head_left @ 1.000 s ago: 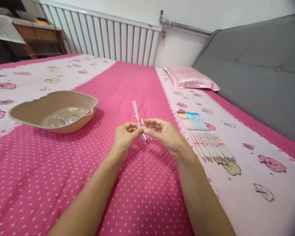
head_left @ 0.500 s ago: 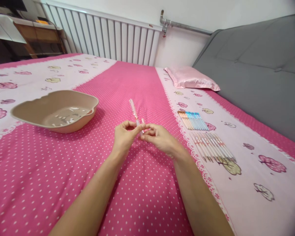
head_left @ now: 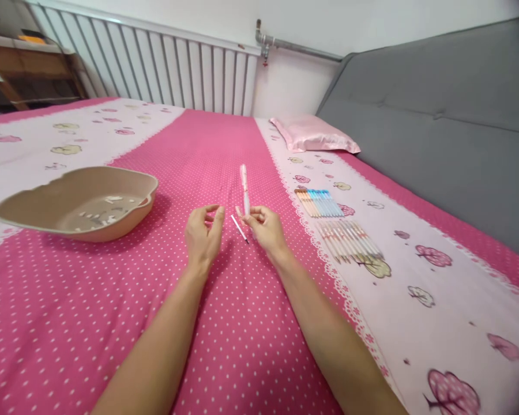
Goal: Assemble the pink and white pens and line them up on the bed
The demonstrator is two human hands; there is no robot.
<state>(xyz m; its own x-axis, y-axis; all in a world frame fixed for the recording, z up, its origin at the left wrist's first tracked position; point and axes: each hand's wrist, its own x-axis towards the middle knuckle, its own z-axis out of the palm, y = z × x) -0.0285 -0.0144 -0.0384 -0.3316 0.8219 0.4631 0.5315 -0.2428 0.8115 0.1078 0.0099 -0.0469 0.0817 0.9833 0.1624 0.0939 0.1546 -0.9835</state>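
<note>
My right hand is closed round the lower end of a pale pink pen, which stands nearly upright above the fingers. A thin white refill with a dark tip slants down between my hands, just left of the right fingers; whether they grip it I cannot tell. My left hand hovers a short way left of the pen, apart from it. Its thumb and forefinger are pinched together, and what they hold, if anything, is too small to make out. Both hands are over the pink dotted bedspread.
A beige basin holding several small white pieces sits on the bed to the left. Two rows of pens, orange and blue and pinkish, lie to the right. Farther back are a pink pillow, a grey headboard and a radiator.
My hands were together on the pen; now the left hand has drawn away to the left. The refill shows between them. My view has shifted a little.
</note>
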